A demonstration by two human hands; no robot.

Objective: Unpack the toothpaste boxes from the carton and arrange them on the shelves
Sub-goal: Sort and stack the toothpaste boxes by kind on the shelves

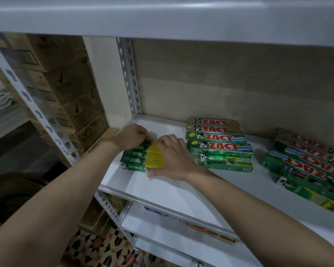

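White metal shelving fills the view, and both hands work on its middle shelf (162,191) near the left upright. The left hand (132,136) has its fingers curled over the far end of a small batch of green Darlie boxes (135,160), gripping them; the right hand (174,157) lies across the near end of the same batch, fingers bent down over the yellow part and thumb at the front edge, so it too has hold of them. The batch rests flat on the shelf between the two hands. Just beyond the right hand sits a neat stack of Zact and Darlie boxes (220,145), and farther right, well apart, a looser slanted pile (307,166). Brown cartons (66,93) are stacked outside the shelving to the left of the left hand; whether any is the source carton I cannot tell. This looks like the placing step: the batch is being set down and squared. Next, I judge, both hands must let go cleanly without skewing the row, perhaps after nudging it beside the neat stack.
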